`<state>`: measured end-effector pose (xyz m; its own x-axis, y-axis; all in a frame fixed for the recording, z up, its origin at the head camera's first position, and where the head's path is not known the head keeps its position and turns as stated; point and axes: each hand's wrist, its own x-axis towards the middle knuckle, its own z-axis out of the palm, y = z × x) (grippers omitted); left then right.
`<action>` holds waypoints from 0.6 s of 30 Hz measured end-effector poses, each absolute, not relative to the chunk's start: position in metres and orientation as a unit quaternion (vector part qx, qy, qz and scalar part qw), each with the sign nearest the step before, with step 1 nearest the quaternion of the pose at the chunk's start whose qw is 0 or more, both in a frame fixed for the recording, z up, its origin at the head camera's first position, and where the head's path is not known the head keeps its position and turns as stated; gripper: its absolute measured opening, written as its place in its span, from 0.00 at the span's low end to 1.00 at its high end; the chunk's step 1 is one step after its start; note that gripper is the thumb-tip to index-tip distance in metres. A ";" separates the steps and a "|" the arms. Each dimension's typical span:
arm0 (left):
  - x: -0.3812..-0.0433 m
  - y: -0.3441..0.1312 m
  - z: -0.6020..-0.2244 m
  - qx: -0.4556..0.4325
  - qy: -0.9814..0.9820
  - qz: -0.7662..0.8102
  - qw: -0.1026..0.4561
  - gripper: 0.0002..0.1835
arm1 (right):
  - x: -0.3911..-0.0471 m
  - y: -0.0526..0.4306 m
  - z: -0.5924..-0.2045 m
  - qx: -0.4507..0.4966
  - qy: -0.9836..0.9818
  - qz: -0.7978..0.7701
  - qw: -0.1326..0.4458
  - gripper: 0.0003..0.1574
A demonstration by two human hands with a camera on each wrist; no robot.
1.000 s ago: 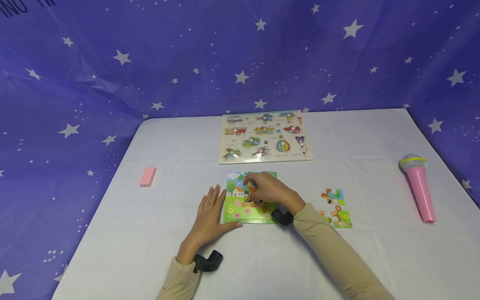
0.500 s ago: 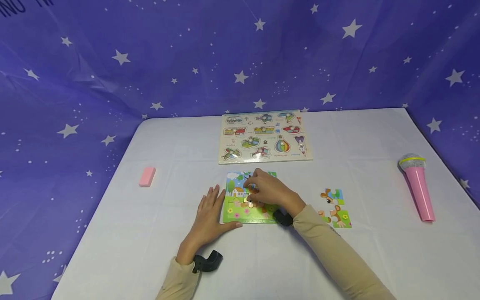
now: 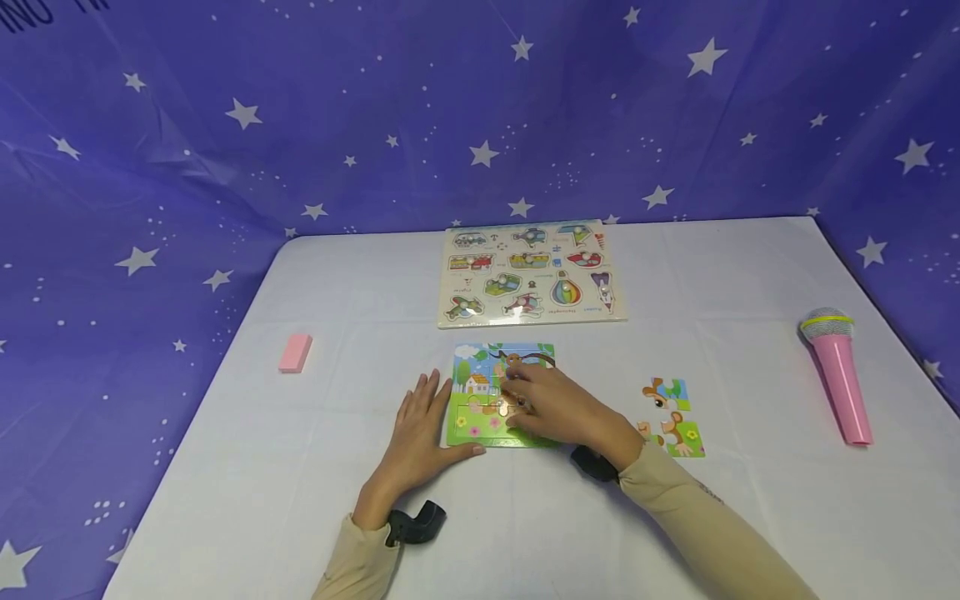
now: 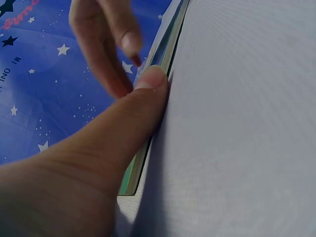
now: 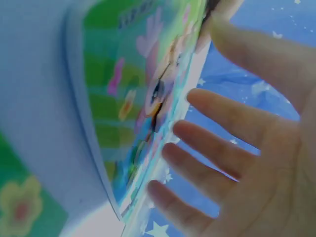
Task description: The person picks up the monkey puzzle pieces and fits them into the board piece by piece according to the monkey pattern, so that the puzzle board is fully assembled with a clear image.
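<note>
A jigsaw puzzle board (image 3: 468, 427) with a house, flowers and a brown animal lies mid-table. Beside its left edge rests my left hand (image 3: 417, 443), fingers straight; in the left wrist view its thumb (image 4: 133, 111) lies against the board's front edge (image 4: 129, 182). Over the right part of the board hovers my right hand (image 3: 566, 408). The right wrist view shows its fingers (image 5: 217, 148) spread with nothing in them, next to the puzzle board (image 5: 111, 54). Several loose puzzle pieces (image 3: 682, 435) lie to the right, one partly hidden by the right wrist.
Behind the puzzle lies a wrapped knob puzzle (image 3: 528, 275) with vehicle pictures. A pink block (image 3: 296, 353) is on the left, a pink toy microphone (image 3: 840, 379) on the right. A blue star-patterned cloth (image 3: 480, 108) hangs behind the white table (image 3: 360, 292).
My right hand has let go of a puzzle piece at the board's upper middle and moved back toward the lower right, uncovering the animal picture. The left hand has stayed put.
</note>
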<state>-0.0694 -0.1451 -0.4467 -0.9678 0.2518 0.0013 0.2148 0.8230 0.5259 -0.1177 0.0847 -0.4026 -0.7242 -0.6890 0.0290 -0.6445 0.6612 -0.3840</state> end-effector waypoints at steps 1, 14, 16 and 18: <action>-0.069 -0.145 -0.447 0.122 0.954 0.271 0.034 0.56 | -0.115 0.086 -0.403 -0.369 0.908 -0.187 0.065 0.34; -0.070 -0.145 -0.449 0.121 0.957 0.263 0.031 0.56 | -0.097 0.090 -0.406 -0.357 0.905 -0.177 0.151 0.39; -0.070 -0.145 -0.449 0.121 0.957 0.263 0.031 0.56 | -0.097 0.090 -0.405 -0.360 0.904 -0.179 0.147 0.38; -0.070 -0.145 -0.450 0.121 0.957 0.263 0.031 0.56 | -0.097 0.090 -0.405 -0.361 0.903 -0.182 0.147 0.38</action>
<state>-0.0703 -0.1450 -0.4497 -0.9688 0.2478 0.0048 0.2154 0.8321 0.5112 -0.0972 0.0895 -0.4049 -0.6962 -0.7053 -0.1340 -0.5984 0.6732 -0.4344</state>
